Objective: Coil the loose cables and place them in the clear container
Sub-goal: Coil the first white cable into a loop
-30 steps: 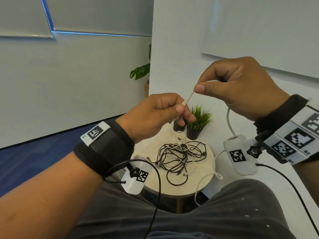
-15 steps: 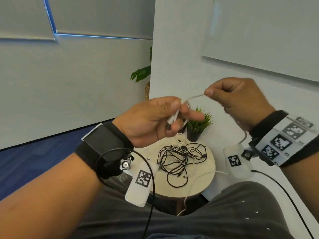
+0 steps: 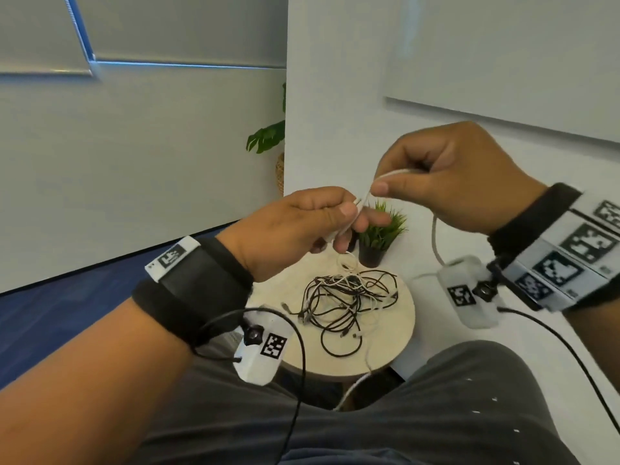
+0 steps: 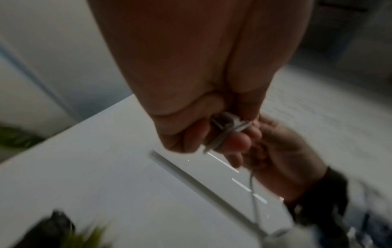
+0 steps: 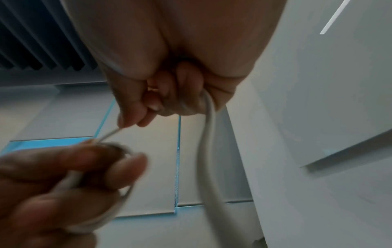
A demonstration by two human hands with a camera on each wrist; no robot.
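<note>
Both hands hold one white cable (image 3: 366, 193) in the air above a small round table (image 3: 396, 333). My left hand (image 3: 339, 219) grips a small bundle of its loops (image 4: 228, 130), fingers curled round them. My right hand (image 3: 385, 181) pinches the cable a short way up and to the right; the rest runs through its fist (image 5: 208, 107) and hangs down past the table edge (image 3: 355, 385). A tangled pile of black and white cables (image 3: 345, 297) lies on the table. No clear container is in view.
A small potted grass plant (image 3: 379, 236) stands at the table's back edge, just under my hands. A white wall with a whiteboard (image 3: 503, 55) is on the right, blue carpet (image 3: 60, 313) on the left. My lap (image 3: 335, 424) fills the foreground.
My right hand dropped toward the left hand, then rose a little, staying close on its right. The left hand kept its grip on the loops and turned slightly.
</note>
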